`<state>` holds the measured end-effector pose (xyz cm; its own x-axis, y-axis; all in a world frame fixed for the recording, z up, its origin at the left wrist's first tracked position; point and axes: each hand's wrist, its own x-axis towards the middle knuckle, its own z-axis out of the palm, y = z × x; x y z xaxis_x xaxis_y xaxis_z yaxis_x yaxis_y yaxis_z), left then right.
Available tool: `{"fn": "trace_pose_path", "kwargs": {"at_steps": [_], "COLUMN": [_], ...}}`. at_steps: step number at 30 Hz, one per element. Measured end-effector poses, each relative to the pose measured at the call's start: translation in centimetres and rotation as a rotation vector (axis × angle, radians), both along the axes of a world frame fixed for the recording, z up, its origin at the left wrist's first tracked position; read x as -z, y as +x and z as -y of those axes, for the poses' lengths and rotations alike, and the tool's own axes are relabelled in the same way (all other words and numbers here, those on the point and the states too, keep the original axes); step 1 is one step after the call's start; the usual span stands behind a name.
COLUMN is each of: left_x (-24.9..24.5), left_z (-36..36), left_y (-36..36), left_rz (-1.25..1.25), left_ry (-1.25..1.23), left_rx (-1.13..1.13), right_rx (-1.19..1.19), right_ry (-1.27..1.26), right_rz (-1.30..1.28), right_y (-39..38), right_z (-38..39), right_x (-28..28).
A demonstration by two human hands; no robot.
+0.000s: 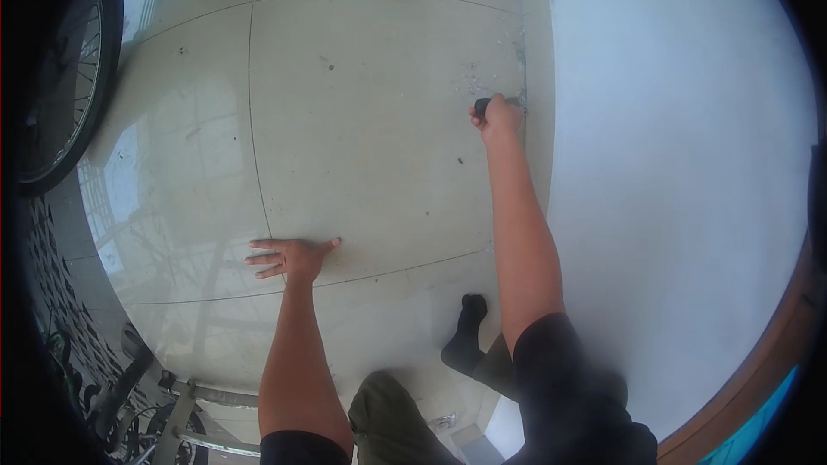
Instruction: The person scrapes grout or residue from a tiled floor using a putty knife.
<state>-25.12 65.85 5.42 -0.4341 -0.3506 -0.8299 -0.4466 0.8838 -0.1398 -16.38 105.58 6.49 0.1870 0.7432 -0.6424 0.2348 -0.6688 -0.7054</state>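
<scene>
My right hand (500, 119) is closed around the black handle of a tool (482, 107), which looks like a scraper. Its far end points at the joint where the floor meets the wall's skirting (539, 77); the blade is mostly hidden. Pale crumbs and flakes (475, 84) lie on the floor just beyond this hand and along the joint. My left hand (295, 258) rests on the glossy beige floor tiles (370, 138) with its fingers spread, holding nothing, close to a tile seam.
A white wall (672, 164) rises along the right side. At the left edge stands a bicycle wheel (108, 60). Metal rails (215, 395) and more bicycle parts are at the lower left. My foot in a black sock (465, 336) is near the wall.
</scene>
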Motion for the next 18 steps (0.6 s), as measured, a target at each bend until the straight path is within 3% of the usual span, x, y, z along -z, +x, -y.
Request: {"fn": "trace_pose_path", "kwargs": {"at_steps": [10, 18], "left_x": [0.6, 0.0], "left_z": [0.4, 0.1], "left_y": [0.3, 0.0], "left_rz": [-0.021, 0.009], "left_ry": [0.01, 0.033], "left_rx": [-0.001, -0.033], "right_rx": [-0.098, 0.084], "right_ry": [0.101, 0.143], "right_rz": [0.111, 0.172], "right_y": [0.5, -2.6], "right_z": [1.2, -1.2], "right_x": [0.9, 3.3]}}
